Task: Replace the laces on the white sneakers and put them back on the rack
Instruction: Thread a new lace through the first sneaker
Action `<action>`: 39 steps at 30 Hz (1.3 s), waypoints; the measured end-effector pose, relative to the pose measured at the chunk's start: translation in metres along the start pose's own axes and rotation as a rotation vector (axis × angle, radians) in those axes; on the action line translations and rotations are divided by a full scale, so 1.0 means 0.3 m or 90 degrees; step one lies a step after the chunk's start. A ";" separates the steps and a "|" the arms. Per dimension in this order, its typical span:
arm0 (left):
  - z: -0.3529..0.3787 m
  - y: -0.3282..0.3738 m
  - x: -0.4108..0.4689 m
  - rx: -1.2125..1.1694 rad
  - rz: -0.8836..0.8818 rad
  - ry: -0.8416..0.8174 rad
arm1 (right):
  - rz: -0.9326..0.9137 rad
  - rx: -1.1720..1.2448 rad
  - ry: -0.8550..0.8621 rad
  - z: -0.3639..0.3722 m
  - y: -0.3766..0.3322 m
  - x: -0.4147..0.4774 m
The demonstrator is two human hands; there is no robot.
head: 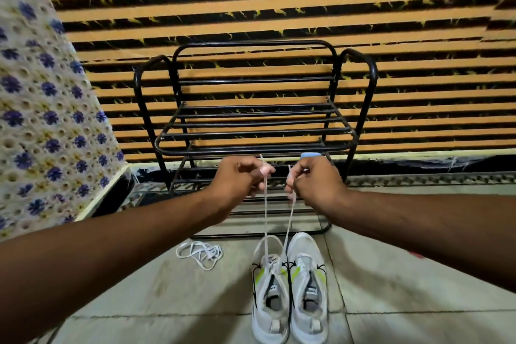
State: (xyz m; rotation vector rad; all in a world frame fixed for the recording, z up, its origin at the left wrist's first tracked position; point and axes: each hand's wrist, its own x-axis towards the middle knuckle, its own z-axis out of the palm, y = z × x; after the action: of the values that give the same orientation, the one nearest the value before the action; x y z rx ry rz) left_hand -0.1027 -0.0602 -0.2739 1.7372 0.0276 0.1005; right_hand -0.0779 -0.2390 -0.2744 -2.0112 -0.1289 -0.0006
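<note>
The lace [265,220] ends are pinched in the left grip [240,177] and right grip [315,180] and held taut above the sneaker [269,296], likely so the lengths are evened.

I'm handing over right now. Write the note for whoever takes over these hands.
Left hand pinches one end of the lace, right hand the other, both raised before the rack. The lace runs down into the left sneaker; the right sneaker stands beside it on the floor. A loose lace lies left of them. To do: finish lacing, then rack both.
</note>
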 end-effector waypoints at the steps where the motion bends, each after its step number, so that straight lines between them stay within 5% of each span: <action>1: 0.012 0.005 0.001 -0.007 0.008 0.008 | -0.004 0.009 0.018 0.004 -0.010 0.001; 14: 0.044 0.025 -0.026 0.009 0.077 0.057 | -0.190 0.033 0.063 -0.053 0.013 -0.006; 39: 0.043 0.044 -0.057 0.086 0.115 0.056 | -0.272 0.021 0.110 -0.016 -0.010 -0.034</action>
State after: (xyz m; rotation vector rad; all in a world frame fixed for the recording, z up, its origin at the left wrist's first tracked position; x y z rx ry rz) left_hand -0.1192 -0.0763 -0.2639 1.8670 -0.0597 0.3138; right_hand -0.0881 -0.2430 -0.2702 -1.9068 -0.4413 -0.4382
